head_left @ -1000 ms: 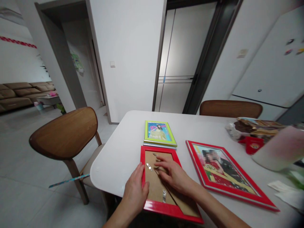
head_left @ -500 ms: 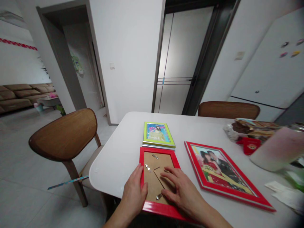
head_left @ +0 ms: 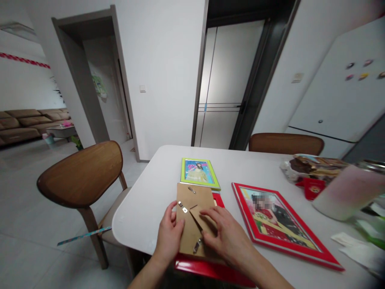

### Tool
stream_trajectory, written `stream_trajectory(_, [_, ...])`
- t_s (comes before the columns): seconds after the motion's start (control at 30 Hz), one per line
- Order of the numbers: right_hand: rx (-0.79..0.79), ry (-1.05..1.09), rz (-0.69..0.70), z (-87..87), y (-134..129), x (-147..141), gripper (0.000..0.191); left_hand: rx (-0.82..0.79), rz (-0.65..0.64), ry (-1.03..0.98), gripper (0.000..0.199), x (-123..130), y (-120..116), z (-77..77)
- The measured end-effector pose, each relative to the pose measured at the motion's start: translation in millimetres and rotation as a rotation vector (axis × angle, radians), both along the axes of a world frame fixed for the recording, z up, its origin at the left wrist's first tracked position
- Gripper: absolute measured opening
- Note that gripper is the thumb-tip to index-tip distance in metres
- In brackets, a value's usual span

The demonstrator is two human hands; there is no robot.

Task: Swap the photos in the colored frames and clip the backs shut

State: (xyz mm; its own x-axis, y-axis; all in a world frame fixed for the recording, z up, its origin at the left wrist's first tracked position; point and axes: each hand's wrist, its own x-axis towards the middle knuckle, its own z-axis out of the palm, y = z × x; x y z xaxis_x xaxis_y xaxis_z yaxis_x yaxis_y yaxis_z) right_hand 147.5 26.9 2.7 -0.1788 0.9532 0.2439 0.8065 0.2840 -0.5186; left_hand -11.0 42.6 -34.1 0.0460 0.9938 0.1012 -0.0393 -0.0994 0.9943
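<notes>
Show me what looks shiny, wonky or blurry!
Head view, bottom: pale glare on the near edge of the glossy red rectangular frame under the flat brown board; head view, far right: the crumpled white paper looks soft; head view, top: the tall dark door frame leans, probably wide-lens distortion.

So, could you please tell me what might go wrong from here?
The red photo frame under the brown backing board seems to overhang the table's near edge, so a bump might tip it. The board, between the left hand and right hand, could slip or knock the lime-green photo frame just beyond.
</notes>
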Motion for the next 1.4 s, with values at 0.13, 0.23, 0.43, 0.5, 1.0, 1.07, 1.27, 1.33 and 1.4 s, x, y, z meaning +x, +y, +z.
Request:
stream_trajectory(0.13, [0.02,0.046,-0.046,-2.8,7.0,9.5,0.037,-0.118,0.025,-0.212,0.05,-31.5,8.8,10.3])
stream_trajectory(0.23, [-0.04,-0.073,-0.183,-20.1,14.7,32.3,0.043,-0.162,0.103,-0.113,0.05,-71.3,14.3,8.4])
stream_trajectory(0.43, [-0.186,-0.223,-0.302,-45.6,19.7,51.2,0.05,-0.217,0.171,0.092,0.049,-120.1,19.6,-11.3])
stream_trajectory(0.5, [-0.184,-0.206,-0.293,-45.0,20.6,49.7,0.051,-0.206,0.194,0.175,0.047,-126.2,22.3,-15.9])
stream_trajectory(1.0, [-0.566,1.279,-0.233,1.0,-2.2,34.6,0.09,0.443,-0.211,0.666,0.07,31.4,-34.5,10.9])
stream_trajectory(1.07, [-0.512,1.244,-0.22,2.8,-1.1,32.8,0.091,0.528,-0.276,0.708,0.069,51.7,-38.4,13.5])
stream_trajectory(1.27, [-0.348,0.696,-0.228,-19.9,16.7,52.3,0.078,0.675,-0.075,0.605,0.061,33.5,-32.5,26.1])
stream_trajectory(1.33, [-0.258,0.402,-0.283,-28.3,23.0,60.0,0.069,0.559,0.098,0.559,0.055,13.4,-29.9,28.5])
stream_trajectory(1.4, [-0.194,0.138,-0.333,-34.9,27.5,64.7,0.061,0.429,0.217,0.539,0.05,-8.0,-26.9,25.8])
